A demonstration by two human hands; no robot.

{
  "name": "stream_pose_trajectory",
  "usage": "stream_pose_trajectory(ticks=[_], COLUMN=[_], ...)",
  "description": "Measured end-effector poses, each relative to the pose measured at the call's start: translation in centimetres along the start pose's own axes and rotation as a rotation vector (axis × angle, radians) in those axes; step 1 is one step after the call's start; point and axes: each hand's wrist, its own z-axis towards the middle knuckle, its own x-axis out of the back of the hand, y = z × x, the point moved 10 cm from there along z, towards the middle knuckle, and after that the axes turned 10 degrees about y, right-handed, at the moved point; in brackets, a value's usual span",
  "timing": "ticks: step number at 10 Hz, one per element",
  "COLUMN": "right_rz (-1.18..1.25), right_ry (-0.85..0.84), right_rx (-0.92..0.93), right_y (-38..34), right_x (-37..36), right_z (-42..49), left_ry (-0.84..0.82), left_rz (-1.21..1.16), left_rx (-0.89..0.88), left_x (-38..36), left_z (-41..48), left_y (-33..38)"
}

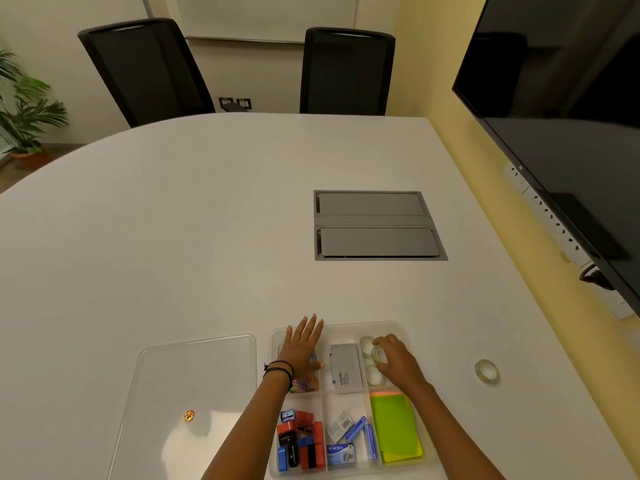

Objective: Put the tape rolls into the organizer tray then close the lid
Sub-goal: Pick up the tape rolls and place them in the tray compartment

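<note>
White table (194,216), clear organizer tray (401,328), lid (194,372) beside it, loose tape roll (487,372) right

White desk (207,220) with grey cable hatch (377,225), two black chairs (145,67) behind, wall screen (568,109) right, potted plant (24,109) left.

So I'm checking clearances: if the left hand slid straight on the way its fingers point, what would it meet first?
The left hand points away over the organizer tray. It would probably cross the tray's far rim first; beyond that the table looks free, though its height is unclear.

Warm dim light; lid (194,386) glare, edges bowed
</note>
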Motion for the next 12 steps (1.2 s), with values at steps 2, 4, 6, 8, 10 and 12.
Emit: stream_pose_trajectory(ticks=[2,4,6,8,10,12], right_rz=[0.297,0.387,0.133,0.031,0.085,0.049], right_ry=[0.112,0.545,0.512,0.302,0.345,0.410], right_rx=[0.054,-0.092,-0.492,-0.681,-0.647,-0.579], right_y=[-0.4,4.6,14.5,20.3,20.9,19.1], right_x=[2.8,9.6,10.4,9.0,7.8,7.5], right_z=[-0.5,-1.9,-3.8,-5.8,-6.7,-7.5], left_ry=[0.003,0.011,0.008,0.009,0.000,0.000], left_rz=[-0.013,-0.023,-0.038,-0.035,-0.025,-0.015], left_rx=[-0.003,-0.008,-0.003,0.000,0.003,0.003], left_x=[-0.1,0.0,-0.1,0.0,-0.1,0.0], left_z=[0.1,0.1,0.2,0.0,0.1,0.0], left_y=[0.0,0.1,0.0,0.0,0.0,0.0])
